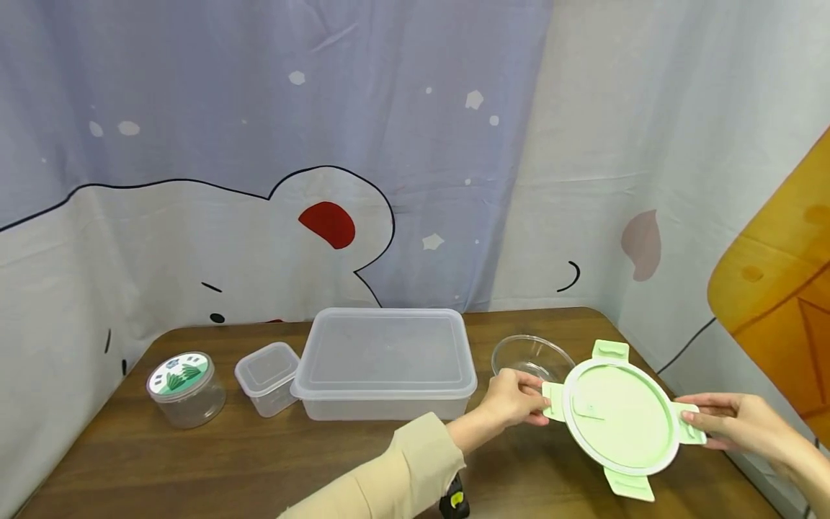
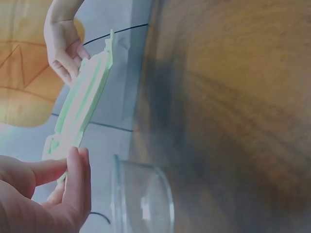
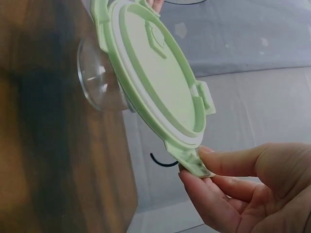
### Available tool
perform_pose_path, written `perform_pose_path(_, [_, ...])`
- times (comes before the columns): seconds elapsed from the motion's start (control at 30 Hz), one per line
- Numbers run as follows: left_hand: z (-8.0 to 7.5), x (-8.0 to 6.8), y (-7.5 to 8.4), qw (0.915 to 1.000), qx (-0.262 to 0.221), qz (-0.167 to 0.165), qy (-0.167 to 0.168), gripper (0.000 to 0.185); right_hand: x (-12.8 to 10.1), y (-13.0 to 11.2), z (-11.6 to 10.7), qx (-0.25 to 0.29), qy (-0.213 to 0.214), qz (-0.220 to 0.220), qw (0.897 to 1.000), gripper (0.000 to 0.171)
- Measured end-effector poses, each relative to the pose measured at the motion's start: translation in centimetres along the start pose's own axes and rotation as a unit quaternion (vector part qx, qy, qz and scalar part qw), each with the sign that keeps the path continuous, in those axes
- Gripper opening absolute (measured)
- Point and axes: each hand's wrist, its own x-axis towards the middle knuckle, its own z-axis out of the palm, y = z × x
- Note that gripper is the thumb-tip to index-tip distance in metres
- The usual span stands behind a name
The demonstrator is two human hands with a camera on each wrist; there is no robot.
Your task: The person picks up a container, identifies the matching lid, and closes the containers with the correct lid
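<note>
The round green lid (image 1: 624, 418) is up in the air between the two hands. The left hand (image 1: 512, 401) pinches one flap, and the right hand (image 1: 739, 425) pinches the flap across from it. A clear glass bowl (image 1: 528, 349) sits on the table (image 1: 272, 461) near the left hand.

The left forearm (image 1: 369, 486), in a pale sleeve (image 1: 421, 454), slants up and rightward to a bare wrist (image 1: 476, 430); the left hand (image 1: 509, 398) pinches, thumb (image 2: 48, 171) against fingers (image 2: 77, 182); the right hand (image 1: 735, 419) pinches too, thumb uppermost, fingers bent beneath; its bare forearm (image 1: 807, 461) enters from the right; the hands stand well apart.
</note>
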Motion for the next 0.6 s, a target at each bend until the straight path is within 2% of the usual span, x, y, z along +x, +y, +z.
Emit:
perform_pose_path(0.07, [-0.3,0.3,0.6,0.9997,0.018,0.007,0.012,0.024,0.3,-0.4,-0.1,-0.008,0.016,-0.011,1.0,0.047])
perform_pose_path(0.17, [-0.8,0.8,1.3,0.999,0.03,0.024,0.025,0.023,0.8,-1.1,-0.1,-0.003,0.042,-0.032,0.999,0.03])
perform_pose_path(0.3, [-1.4,1.6,2.1,0.9968,0.038,0.06,0.037,0.023,1.6,-1.9,-0.2,0.011,0.067,-0.067,0.995,0.017])
perform_pose_path(0.5, [-2.5,2.5,3.1,0.9892,0.066,0.116,0.062,0.029,3.0,-3.7,-0.3,-0.017,0.104,-0.107,0.989,0.032])
perform_pose_path(0.6, [-3.1,2.9,3.7,0.9848,0.086,0.133,0.072,0.032,3.7,-4.7,-0.4,-0.036,0.13,-0.126,0.983,0.038])
